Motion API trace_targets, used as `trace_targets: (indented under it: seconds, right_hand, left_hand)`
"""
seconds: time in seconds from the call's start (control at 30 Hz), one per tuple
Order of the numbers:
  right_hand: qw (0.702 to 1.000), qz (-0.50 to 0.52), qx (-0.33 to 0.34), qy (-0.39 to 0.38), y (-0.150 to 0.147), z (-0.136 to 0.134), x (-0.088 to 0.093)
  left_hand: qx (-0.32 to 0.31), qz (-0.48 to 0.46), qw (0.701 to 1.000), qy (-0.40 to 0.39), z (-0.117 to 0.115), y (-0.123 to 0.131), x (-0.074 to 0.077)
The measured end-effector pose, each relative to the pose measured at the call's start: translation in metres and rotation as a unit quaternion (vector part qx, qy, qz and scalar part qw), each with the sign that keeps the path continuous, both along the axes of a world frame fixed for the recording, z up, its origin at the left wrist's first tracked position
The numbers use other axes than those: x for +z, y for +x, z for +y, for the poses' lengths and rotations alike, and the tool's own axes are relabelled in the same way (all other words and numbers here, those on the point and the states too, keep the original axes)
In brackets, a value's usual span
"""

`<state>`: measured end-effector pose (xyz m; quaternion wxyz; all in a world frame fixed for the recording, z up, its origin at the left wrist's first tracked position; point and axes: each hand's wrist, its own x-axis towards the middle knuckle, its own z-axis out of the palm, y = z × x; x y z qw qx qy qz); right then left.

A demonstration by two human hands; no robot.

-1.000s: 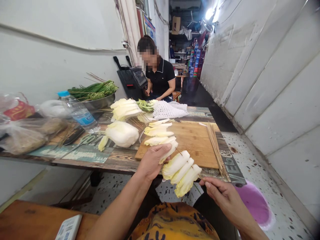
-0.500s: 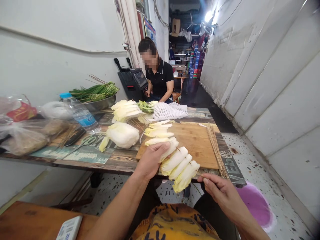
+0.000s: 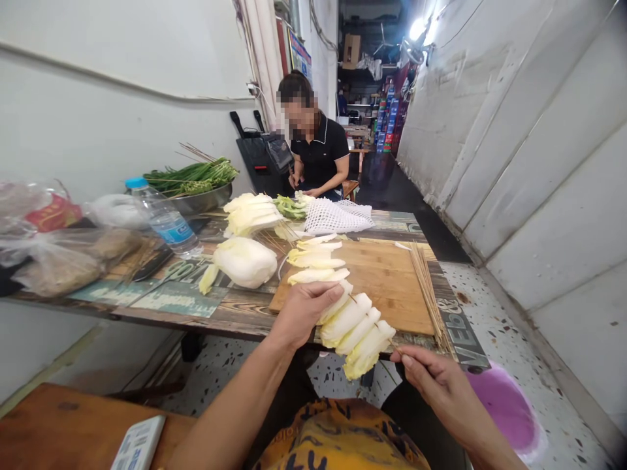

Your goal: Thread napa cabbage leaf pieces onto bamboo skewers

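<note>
My left hand [image 3: 306,313] pinches a pale cabbage leaf piece [image 3: 337,301] at the upper end of a thin wooden skewer. Several more napa cabbage pieces [image 3: 360,333] are threaded along that skewer, over the table's front edge. Between the closed fingers of my right hand [image 3: 431,375] is the skewer's lower end [image 3: 398,350]. Cut leaf pieces [image 3: 316,258] lie on the left part of a wooden cutting board [image 3: 382,287] just beyond. Left of the board rests a whole napa cabbage [image 3: 247,262], with loaded cabbage skewers [image 3: 251,212] behind it.
Bare skewers [image 3: 430,294] lie along the board's right side. Scissors [image 3: 176,273], a water bottle [image 3: 169,222], plastic bags [image 3: 59,261] and a metal bowl of greens [image 3: 203,196] stand left. A person [image 3: 318,150] sits across the table. A pink basin [image 3: 507,408] is on the floor.
The view has shifted slightly, so the scene sits a little further right. Both hands keep their hold on the skewer and leaves. Across the table, the person's hand has risen.
</note>
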<state>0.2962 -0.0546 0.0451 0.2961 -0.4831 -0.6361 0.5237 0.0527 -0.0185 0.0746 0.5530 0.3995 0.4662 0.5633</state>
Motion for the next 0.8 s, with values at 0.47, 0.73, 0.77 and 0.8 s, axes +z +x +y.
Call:
trace_targets:
  seconds: [0.47,0.73,0.77,0.8]
  right_hand:
    - [0.997,-0.013,-0.051,0.06,-0.008,0.016,0.023]
    - [0.986,0.161,-0.003,0.043,-0.116,0.101,0.08]
    - [0.986,0.163,0.01,0.042,-0.135,0.114,0.084]
    - [0.986,0.161,0.027,0.04,-0.153,0.127,0.086]
  left_hand:
    - [0.258,0.235,0.931,0.111,-0.001,-0.029,-0.025]
    - [0.162,0.324,0.922,0.133,0.007,-0.038,-0.051]
    - [0.15,0.344,0.917,0.135,0.007,-0.038,-0.052]
    - [0.139,0.364,0.91,0.138,0.008,-0.038,-0.054]
